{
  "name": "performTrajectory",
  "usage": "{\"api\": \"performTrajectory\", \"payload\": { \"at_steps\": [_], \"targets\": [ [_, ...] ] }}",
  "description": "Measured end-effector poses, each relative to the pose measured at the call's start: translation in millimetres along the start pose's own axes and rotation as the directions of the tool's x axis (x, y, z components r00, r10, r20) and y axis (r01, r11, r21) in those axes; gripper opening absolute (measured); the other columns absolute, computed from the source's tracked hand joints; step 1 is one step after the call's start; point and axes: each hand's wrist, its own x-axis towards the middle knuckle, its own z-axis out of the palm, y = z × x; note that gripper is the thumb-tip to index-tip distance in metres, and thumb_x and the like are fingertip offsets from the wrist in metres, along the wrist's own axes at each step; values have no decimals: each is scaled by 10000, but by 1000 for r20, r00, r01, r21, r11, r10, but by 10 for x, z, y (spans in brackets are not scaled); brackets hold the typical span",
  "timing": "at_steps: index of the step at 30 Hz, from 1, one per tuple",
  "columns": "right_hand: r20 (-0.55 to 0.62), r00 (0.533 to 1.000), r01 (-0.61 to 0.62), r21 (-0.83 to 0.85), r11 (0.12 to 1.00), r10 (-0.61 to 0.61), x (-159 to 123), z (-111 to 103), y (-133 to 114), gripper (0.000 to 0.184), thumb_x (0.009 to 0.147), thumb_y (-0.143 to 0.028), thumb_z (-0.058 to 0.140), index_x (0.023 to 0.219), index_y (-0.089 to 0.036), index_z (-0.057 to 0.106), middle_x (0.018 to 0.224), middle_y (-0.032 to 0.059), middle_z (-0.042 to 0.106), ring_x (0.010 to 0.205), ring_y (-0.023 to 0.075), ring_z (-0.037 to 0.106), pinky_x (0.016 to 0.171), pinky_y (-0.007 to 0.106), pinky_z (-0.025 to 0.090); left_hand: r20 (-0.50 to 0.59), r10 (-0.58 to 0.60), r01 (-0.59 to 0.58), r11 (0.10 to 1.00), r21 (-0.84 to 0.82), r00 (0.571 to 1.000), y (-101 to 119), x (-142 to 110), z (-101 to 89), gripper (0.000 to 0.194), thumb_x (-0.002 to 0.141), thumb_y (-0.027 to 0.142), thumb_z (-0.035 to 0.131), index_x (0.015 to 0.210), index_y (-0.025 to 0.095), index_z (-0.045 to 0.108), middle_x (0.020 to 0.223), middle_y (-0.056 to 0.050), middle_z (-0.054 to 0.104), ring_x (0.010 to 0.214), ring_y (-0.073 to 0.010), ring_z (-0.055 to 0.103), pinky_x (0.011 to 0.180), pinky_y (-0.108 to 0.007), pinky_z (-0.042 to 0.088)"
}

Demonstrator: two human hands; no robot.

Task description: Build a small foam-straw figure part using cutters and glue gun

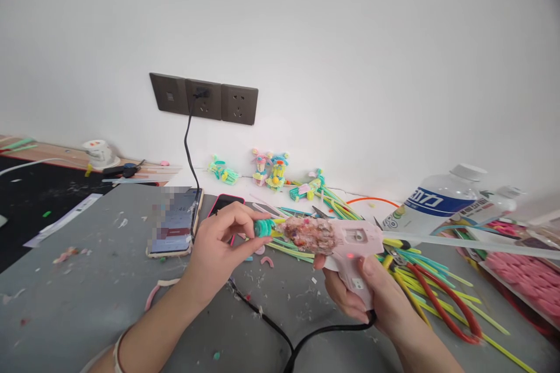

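A white hot glue gun (350,245) lies in my right hand (367,285), its fingers wrapped round the handle. The barrel is crusted with dried glue and bits of fuzz, and a small red light glows on the body. A long clear glue stick (437,240) sticks out of its back end. Between the thumb and fingers of my left hand (227,239) is a small teal coil of pipe cleaner (263,228). The gun's nozzle points left at this coil, at or very near its right side; I cannot tell whether they touch.
Several small pipe-cleaner figures (277,172) stand or lie along the wall. Loose yellow and teal pipe cleaners (437,285) and red-handled pliers (450,309) lie right. A phone (175,227) is at left, a bottle (437,198) at right. The gun's black cord (324,332) crosses the front.
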Motion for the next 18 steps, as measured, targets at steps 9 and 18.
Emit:
{"api": "performTrajectory", "payload": {
  "at_steps": [9,18],
  "targets": [
    [-6,1000,-11,-58,998,11,1,-26,-22,498,935,-614,422,996,-154,601,529,-75,346,375,46,239,371,184,200,3,74,-74,995,68,997,-35,-4,-3,244,787,93,697,676,202,509,774,-37,654,932,-236,716,685,-269,574],
    [-73,995,48,-279,959,-71,2,11,-20,489,921,-631,432,938,-161,570,523,-64,364,402,68,247,387,206,229,16,128,-129,979,158,992,-24,18,6,269,796,89,687,653,201,488,717,-20,625,929,-231,722,701,-260,567]
  ]
}}
